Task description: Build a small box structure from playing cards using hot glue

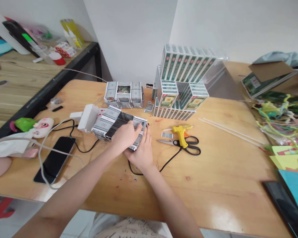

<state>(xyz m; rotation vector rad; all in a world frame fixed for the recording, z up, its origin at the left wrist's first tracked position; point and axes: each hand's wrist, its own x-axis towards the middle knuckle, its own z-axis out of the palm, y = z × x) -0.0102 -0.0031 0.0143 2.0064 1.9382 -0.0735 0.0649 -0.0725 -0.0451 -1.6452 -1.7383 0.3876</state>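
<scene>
A box built from grey-patterned playing cards (pixel 111 114) sits tilted on the table in front of me, its middle opening dark inside. My left hand (pixel 125 134) reaches over the opening, fingers bent down onto the right-hand wall. Wrapped around the outside of that same wall is my right hand (pixel 142 152), fingertips along its far edge. Some fingertips are hidden. Right of the hands, a yellow hot glue gun (pixel 180 134) lies across black-handled scissors (pixel 192 145), beside a loose card (pixel 167 135).
Behind stand a second playing-card box (pixel 124 95) and stacked card packs (pixel 185 64). White glue sticks (pixel 231 132) lie to the right. A phone (pixel 56 158), cables and a white adapter (pixel 88 118) occupy the left. Coloured paper (pixel 294 181) lies at the right edge.
</scene>
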